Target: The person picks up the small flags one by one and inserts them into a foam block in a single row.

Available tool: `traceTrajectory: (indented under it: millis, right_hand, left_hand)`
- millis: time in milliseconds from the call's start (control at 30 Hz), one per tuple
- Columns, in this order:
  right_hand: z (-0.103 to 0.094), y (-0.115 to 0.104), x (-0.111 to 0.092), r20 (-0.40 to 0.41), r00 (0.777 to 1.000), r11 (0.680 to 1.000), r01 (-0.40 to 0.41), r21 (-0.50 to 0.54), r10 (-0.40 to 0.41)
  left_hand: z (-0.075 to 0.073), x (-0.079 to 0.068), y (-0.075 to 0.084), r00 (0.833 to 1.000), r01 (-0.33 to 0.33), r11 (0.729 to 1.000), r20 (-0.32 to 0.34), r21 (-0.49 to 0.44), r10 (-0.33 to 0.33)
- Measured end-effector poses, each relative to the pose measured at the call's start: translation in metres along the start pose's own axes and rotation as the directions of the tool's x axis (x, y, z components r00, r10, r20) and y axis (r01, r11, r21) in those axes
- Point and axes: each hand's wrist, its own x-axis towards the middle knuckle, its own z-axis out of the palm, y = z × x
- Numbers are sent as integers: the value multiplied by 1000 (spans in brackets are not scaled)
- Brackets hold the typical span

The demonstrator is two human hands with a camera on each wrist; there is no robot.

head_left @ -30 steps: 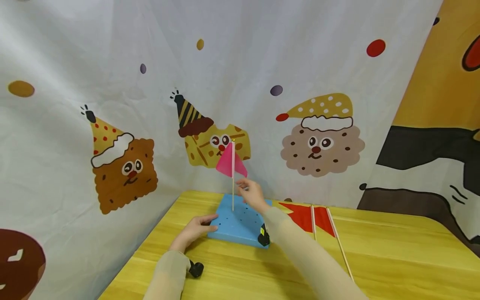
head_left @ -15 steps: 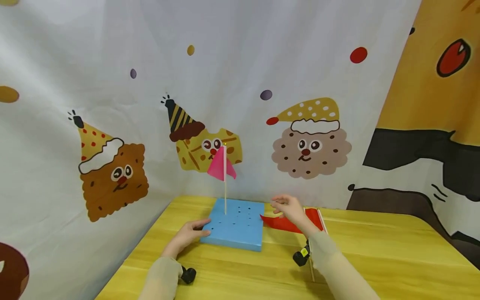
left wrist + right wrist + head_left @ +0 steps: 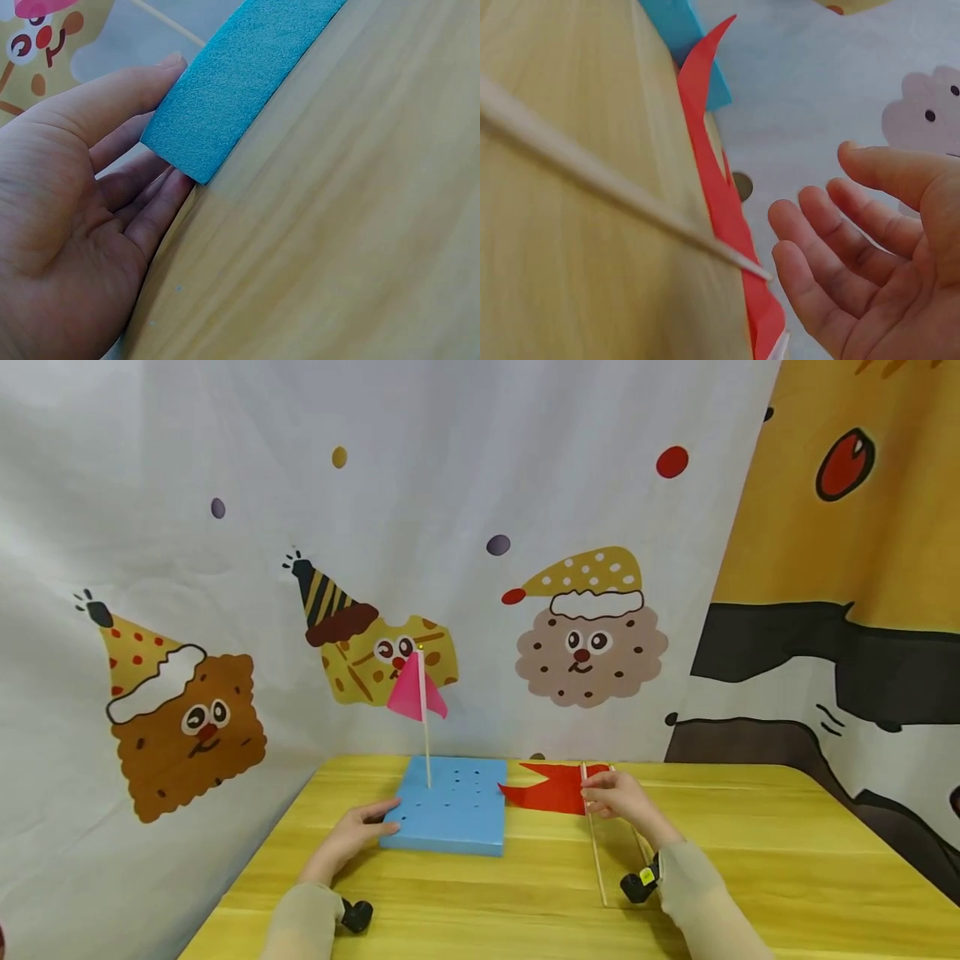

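Behind everything, where a pale printed backdrop (image 3: 450, 485) fills the upper part of the head view, 3 cartoon snacks in hats are drawn: a brown biscuit (image 3: 161, 764), a yellow cheese (image 3: 348, 681) and a round cookie (image 3: 615, 647). Below it spreads a yellowish wood-grain counter (image 3: 540, 902). Over its near side reach 2 beige arms, the left sleeve (image 3: 303, 920) and the right sleeve (image 3: 708, 902).

On the counter, left of the middle, lies a flat blue block (image 3: 450, 831). To its right lie 2 red flags on thin sticks. The swallow-tailed red flag (image 3: 551, 789) points its tip at the block's right edge; whether they touch is unclear. Just to its right is the other red flag (image 3: 596, 769), mostly hidden. A pink flag (image 3: 408, 692) stands nearly upright on its stick, the foot in the left rear part of the block, the cloth in front of the cheese.

The left hand (image 3: 348, 835) grips the block's near left corner between thumb and fingers. Over the swallow-tailed flag's stick is the right hand (image 3: 622, 799), its fingers relaxed and loosely bent, the thumb apart from them in the right wrist view.

Each wrist carries a small black device, the left device (image 3: 357, 916) and the right device (image 3: 639, 887). Small dark holes (image 3: 457, 781) dot the top of the block.
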Motion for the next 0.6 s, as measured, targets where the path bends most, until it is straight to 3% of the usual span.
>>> traceTrajectory:
  millis: [200, 367, 600]
  right_hand:
    - [-6, 9, -9, -17, 1000, 997, -24, -69, 23]
    - [-6, 15, -16, -49, 995, 987, -95, -131, 90]
    - [0, 16, -17, -77, 993, 973, -108, -205, 94]
  left_hand:
    - [-2, 2, -2, 1000, 2, 1000, 19, -6, -2]
    - [-3, 4, -1, 999, 23, 999, 32, -22, -23]
    - [-2, 1, 3, 999, 39, 999, 16, -8, -39]
